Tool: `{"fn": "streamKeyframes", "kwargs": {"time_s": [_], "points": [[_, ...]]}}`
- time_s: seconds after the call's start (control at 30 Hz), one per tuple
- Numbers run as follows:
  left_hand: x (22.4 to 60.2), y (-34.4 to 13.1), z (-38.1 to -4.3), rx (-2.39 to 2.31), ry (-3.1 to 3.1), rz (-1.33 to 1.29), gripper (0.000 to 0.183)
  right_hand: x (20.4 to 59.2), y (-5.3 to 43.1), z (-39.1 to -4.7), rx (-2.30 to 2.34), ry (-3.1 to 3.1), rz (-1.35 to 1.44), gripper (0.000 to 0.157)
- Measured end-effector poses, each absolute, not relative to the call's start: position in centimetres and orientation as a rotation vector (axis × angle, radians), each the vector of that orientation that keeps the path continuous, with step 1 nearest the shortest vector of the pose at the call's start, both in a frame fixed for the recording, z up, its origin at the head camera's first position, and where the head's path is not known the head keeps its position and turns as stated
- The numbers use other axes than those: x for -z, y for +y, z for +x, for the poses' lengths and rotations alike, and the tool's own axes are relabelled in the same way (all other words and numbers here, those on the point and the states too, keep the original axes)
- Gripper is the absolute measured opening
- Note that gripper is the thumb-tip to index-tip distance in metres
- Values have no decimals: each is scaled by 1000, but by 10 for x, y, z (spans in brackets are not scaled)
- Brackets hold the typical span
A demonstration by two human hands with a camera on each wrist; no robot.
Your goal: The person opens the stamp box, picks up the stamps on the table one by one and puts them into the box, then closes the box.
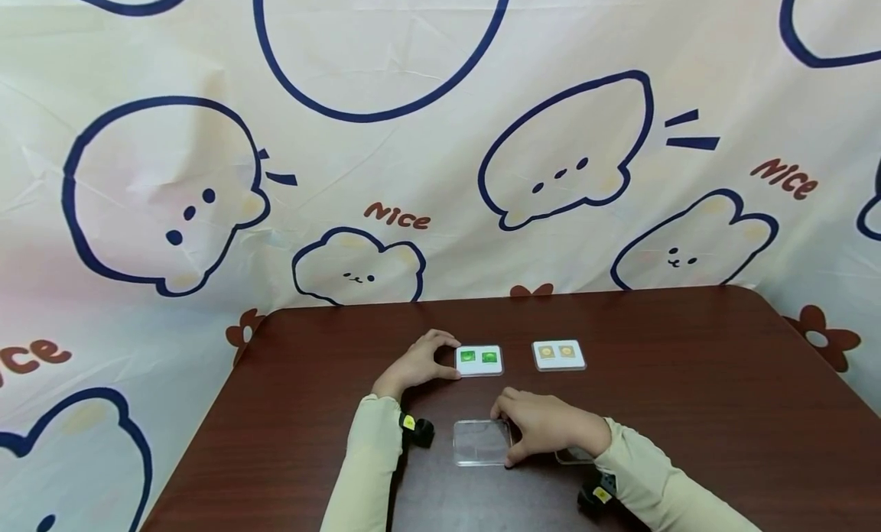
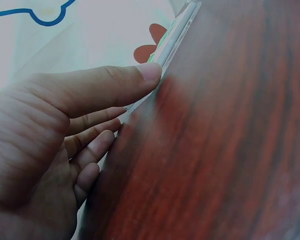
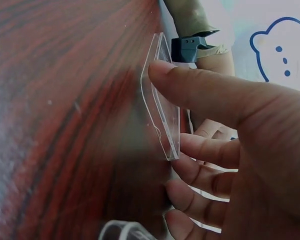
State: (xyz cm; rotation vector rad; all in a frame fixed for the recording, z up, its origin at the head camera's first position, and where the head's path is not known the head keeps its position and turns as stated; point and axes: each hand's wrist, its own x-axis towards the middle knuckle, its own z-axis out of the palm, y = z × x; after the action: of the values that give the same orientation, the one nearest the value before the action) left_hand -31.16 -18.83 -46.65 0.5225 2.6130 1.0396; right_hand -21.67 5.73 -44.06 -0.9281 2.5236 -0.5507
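In the head view my left hand [image 1: 417, 364] spans the left side of a flat white case [image 1: 479, 360] with two green squares, thumb at the near corner and fingers at the far one. The left wrist view shows the thumb against the edge of this case [image 2: 174, 42]. Nearer to me, my right hand [image 1: 547, 423] grips the right side of a clear plastic lid [image 1: 478, 444] between thumb and fingers. Seen edge-on in the right wrist view, the clear lid [image 3: 160, 100] looks thin and see-through, with its far side partly behind the fingers.
A second white case [image 1: 559, 355] with two yellowish squares lies at the back right. Another clear plastic piece [image 1: 573, 457] is partly covered by my right wrist. The brown wooden table [image 1: 723, 394] ends at a patterned cloth [image 1: 454, 173] behind it.
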Motion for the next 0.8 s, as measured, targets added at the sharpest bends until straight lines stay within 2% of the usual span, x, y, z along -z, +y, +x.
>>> {"fn": "streamKeyframes", "kwargs": {"time_s": [0.47,0.8], "points": [[469,-190,-312,-1035,2613,529,54,444,60,-209,517,2558,-1007,52],[469,-189,-313,-1062,2593,514,55,436,66,-229,642,2614,-983,50]]}}
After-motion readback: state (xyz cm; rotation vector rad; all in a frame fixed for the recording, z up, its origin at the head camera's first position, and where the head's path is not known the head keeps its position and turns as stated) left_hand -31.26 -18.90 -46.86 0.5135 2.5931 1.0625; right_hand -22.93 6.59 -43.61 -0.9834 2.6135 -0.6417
